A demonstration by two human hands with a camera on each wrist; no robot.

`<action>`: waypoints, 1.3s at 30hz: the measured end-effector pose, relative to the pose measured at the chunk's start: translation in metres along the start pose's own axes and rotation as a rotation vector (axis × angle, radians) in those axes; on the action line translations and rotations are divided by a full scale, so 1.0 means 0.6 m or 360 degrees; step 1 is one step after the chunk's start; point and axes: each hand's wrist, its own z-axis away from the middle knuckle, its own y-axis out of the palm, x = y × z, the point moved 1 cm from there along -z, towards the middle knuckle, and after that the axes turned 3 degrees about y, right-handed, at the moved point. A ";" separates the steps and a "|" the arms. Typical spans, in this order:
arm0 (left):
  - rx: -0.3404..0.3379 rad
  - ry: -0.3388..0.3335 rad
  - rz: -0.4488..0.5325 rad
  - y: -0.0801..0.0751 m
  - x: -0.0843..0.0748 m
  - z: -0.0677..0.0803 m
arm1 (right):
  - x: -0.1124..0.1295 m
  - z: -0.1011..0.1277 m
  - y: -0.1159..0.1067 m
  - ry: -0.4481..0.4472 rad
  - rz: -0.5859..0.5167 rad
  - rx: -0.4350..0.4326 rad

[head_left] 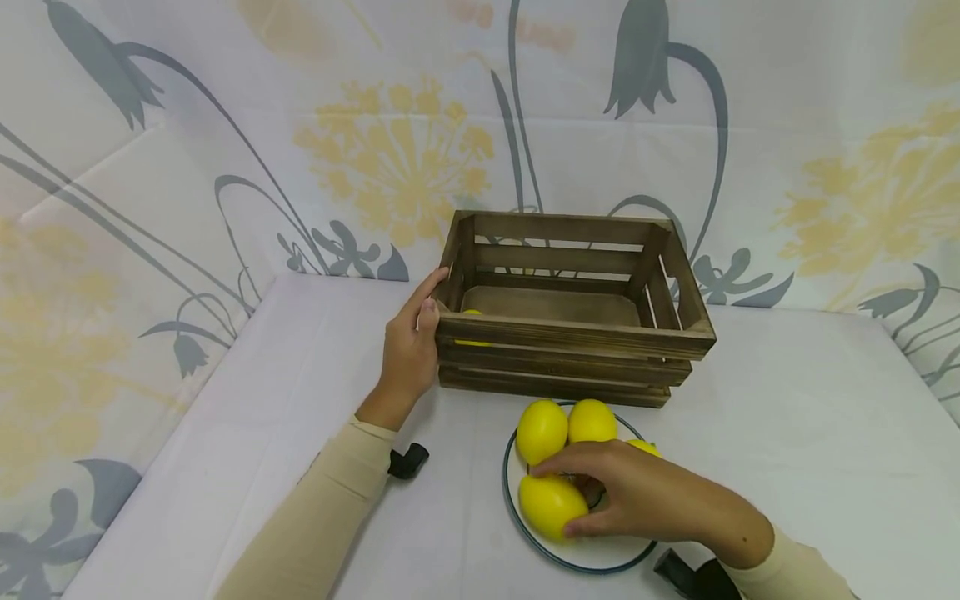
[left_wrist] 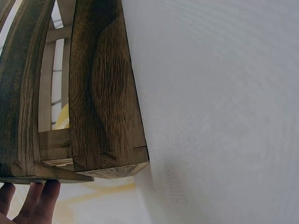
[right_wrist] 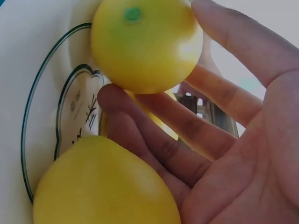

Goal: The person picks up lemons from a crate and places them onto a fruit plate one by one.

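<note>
Lemons, smooth, bright yellow and egg-shaped, sit on a round white plate with a dark green rim line [head_left: 517, 521] at about 6 o'clock on the bench, nearest the person. The right hand [head_left: 637, 496] lies over them, its fingers [right_wrist: 154, 109] curled round the nearest lemon [head_left: 551, 504] at the plate's 7 o'clock edge; the thumb pinches it from below, so the hand has it gripped, though it rests on the plate and is not yet lifted. Two more lemons [head_left: 542, 429] lie side by side at the plate's far edge, and a sliver of another shows behind the knuckles (mostly hidden).

Just beyond the plate, toward 12 o'clock, stands a dark brown slatted wooden crate [head_left: 573, 333], open on top. The left hand [head_left: 408, 350] steadies its left end at 9 o'clock, thumb and fingers hooked round the corner post. One yellow lemon [head_left: 471, 315] already lies inside, at the crate's left near corner, seen through the slats in the left wrist view too.

As a judgement: one fruit is in, roughly four remain on the plate, so the moving is at an early stage.

A white cloth covers the bench [head_left: 787, 433]; a flowered sheet hangs behind.
</note>
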 end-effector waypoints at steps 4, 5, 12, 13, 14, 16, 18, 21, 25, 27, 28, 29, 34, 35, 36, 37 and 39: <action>0.0005 -0.0022 -0.0011 0.000 -0.001 0.001 | 0.001 0.003 -0.002 0.0018 0.0030 -0.0020; 0.0008 -0.0023 -0.0011 0.000 -0.002 0.001 | 0.002 0.003 -0.003 0.0019 0.0038 -0.0023; -0.0002 -0.0019 -0.0011 -0.001 -0.002 0.001 | 0.007 0.006 -0.010 0.0019 0.0114 -0.0044; -0.0001 -0.0028 -0.0012 -0.001 -0.002 0.001 | 0.008 0.006 -0.010 0.0024 0.0121 -0.0044; -0.0001 -0.0036 -0.0013 -0.001 -0.001 0.002 | 0.008 0.006 -0.011 0.0029 0.0130 -0.0046; 0.0001 -0.0044 -0.0015 -0.001 -0.002 0.004 | 0.009 0.007 -0.011 0.0037 0.0139 -0.0056; 0.0006 -0.0042 -0.0008 -0.001 -0.002 0.004 | 0.009 0.007 -0.012 0.0041 0.0131 -0.0073; 0.0004 -0.0027 0.0000 -0.002 -0.001 0.003 | 0.010 0.006 -0.014 0.0032 0.0116 -0.0105; -0.0002 -0.0035 -0.0004 -0.002 0.000 0.004 | 0.010 0.005 -0.016 0.0003 0.0104 -0.0148; -0.0005 -0.0040 -0.0007 -0.002 0.001 0.005 | 0.010 0.005 -0.017 -0.0019 0.0094 -0.0175; -0.0006 -0.0040 -0.0009 -0.002 0.002 0.005 | 0.011 0.006 -0.018 -0.0034 0.0093 -0.0193; -0.0006 -0.0036 -0.0010 -0.001 0.002 0.005 | 0.011 0.007 -0.020 -0.0049 0.0094 -0.0212; -0.0010 0.0000 0.0000 0.000 0.002 0.000 | 0.017 0.012 -0.028 -0.0119 0.0139 -0.0325; -0.0012 0.0003 0.0001 0.000 0.001 -0.001 | 0.018 0.013 -0.029 -0.0128 0.0145 -0.0347; -0.0016 0.0003 0.0001 0.000 0.001 -0.001 | 0.019 0.014 -0.030 -0.0135 0.0159 -0.0375; -0.0017 0.0002 -0.0003 0.000 0.000 -0.001 | 0.020 0.015 -0.031 -0.0146 0.0173 -0.0409; -0.0020 -0.0006 -0.0007 0.000 -0.001 -0.001 | 0.022 0.017 -0.033 -0.0163 0.0214 -0.0489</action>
